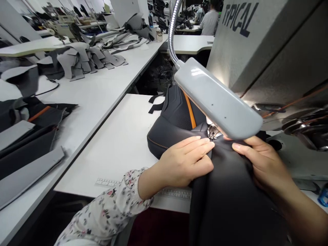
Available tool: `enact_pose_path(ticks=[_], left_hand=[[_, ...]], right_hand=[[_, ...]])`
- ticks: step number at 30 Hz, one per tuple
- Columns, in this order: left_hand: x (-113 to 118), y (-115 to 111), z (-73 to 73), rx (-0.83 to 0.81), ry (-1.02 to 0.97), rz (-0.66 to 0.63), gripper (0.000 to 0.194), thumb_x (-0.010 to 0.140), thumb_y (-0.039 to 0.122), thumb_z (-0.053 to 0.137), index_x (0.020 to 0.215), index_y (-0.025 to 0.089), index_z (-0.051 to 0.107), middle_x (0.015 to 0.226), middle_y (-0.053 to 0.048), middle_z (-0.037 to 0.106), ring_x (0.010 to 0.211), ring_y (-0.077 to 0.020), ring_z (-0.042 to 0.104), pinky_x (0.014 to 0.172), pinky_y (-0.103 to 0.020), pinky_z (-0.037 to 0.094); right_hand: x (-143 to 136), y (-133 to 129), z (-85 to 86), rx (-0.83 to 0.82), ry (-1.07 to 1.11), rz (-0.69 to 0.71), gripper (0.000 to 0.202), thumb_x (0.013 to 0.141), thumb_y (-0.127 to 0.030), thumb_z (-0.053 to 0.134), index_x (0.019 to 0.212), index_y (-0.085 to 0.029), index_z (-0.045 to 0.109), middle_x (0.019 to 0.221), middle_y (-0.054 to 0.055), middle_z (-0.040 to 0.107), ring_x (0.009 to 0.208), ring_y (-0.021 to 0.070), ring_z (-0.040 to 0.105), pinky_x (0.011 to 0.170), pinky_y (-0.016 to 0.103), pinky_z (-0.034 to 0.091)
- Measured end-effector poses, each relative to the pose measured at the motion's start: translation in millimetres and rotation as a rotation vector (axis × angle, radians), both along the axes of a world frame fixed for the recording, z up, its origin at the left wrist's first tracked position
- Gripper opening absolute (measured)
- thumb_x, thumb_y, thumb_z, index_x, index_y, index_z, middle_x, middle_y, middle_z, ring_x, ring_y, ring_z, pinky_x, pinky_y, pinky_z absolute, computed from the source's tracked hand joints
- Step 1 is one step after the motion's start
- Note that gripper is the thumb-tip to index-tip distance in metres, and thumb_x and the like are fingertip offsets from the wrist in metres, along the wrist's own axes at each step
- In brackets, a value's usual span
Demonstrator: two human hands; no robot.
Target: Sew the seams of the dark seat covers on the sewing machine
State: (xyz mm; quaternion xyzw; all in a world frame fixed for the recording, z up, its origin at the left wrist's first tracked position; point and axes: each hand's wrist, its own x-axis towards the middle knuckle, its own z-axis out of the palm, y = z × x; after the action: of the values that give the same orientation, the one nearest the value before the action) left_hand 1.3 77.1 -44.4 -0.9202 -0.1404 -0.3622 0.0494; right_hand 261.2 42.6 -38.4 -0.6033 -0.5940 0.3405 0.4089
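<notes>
A black leather-like seat cover (230,205) with orange stitching and an orange stripe (190,111) lies under the sewing machine's presser foot (212,132). Just left of the foot, my left hand (188,160) presses on the cover, its fingers together and a fold of the material by its thumb. On the other side, my right hand (263,160) grips the cover's edge, thumb on top and the other fingers partly hidden beneath and behind the lamp. From the foot the cover drapes down over the table's front edge.
A grey lamp (217,99) on a bendy metal neck hangs over the foot. The machine body (238,44) rises at right. Ruler markings (174,193) run along the table front. Grey cut pieces (77,59) pile on the left table, and a person (209,22) sits far back.
</notes>
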Motion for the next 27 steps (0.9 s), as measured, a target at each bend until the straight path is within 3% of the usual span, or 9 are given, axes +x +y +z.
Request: enact_pose_path(ticks=[3,8,19,27], left_hand=[[3,0,1.9,-0.006,0.022,0.034,0.022,0.099,0.009,0.044,0.104,0.014,0.065,0.134,-0.015,0.072,0.129,-0.0267,0.068,0.118,-0.042,0.052],[4,-2,0.2,0.036,0.012,0.064,0.027,0.103,0.011,0.042,0.113,0.012,0.067,0.13,-0.012,0.075,0.128,-0.0248,0.069,0.117,-0.039,0.052],[4,-2,-0.1,-0.014,-0.025,0.022,0.026,0.105,0.009,0.043,0.113,0.009,0.068,0.132,-0.012,0.074,0.13,-0.0244,0.067,0.122,-0.043,0.051],[4,2,-0.1,-0.115,-0.073,-0.032,0.022,0.105,0.01,0.047,0.107,0.01,0.069,0.124,-0.009,0.077,0.121,-0.0212,0.071,0.121,-0.041,0.051]], right_hand=[[2,6,6.3,-0.078,-0.044,0.004,0.027,0.087,-0.045,0.065,0.101,-0.03,0.084,0.113,0.003,0.08,0.112,0.0296,0.072,0.11,0.046,0.053],[5,17,10.7,-0.059,-0.134,0.012,0.031,0.084,-0.05,0.062,0.096,-0.033,0.085,0.112,0.003,0.08,0.113,0.0315,0.073,0.111,0.051,0.053],[5,25,12.3,0.037,-0.215,0.04,0.031,0.086,-0.046,0.058,0.095,-0.034,0.085,0.109,0.001,0.081,0.111,0.0301,0.074,0.114,0.053,0.051],[10,29,5.7,0.084,-0.241,0.018,0.027,0.089,-0.044,0.059,0.098,-0.041,0.084,0.114,-0.006,0.08,0.116,0.0272,0.072,0.118,0.052,0.046]])
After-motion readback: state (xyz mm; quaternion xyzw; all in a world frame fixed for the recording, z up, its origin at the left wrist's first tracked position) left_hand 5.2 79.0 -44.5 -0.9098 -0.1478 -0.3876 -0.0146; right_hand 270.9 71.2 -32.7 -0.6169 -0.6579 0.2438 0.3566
